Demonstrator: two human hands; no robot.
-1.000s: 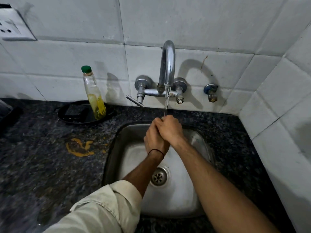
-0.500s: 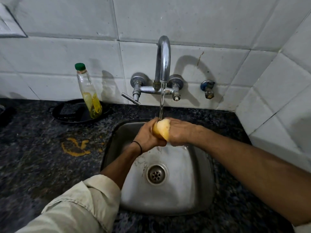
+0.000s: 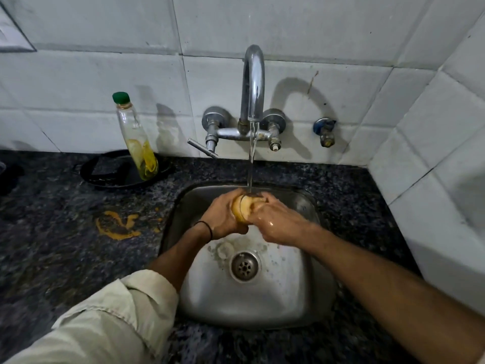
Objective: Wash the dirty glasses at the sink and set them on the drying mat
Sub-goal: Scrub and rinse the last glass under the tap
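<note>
Fingers of my left hand (image 3: 223, 215) curl round the glass (image 3: 242, 206), which lies tilted on its side over the sink (image 3: 202, 298), right under the stream (image 3: 251, 158) from the tap (image 3: 253, 82). My right hand (image 3: 277, 223) closes over its rim, fingers hooked at the mouth; whether they reach inside I cannot tell. Yellow film coats the glass wall. The right hand shines wet, so I judge the main risk is a slip: a twist against a slick wall could drop the glass onto the steel basin and crack it. Water striking the tilted mouth may also splash onto the counter (image 3: 65, 258). No drying mat shows from here, so the carry out is unplanned.
</note>
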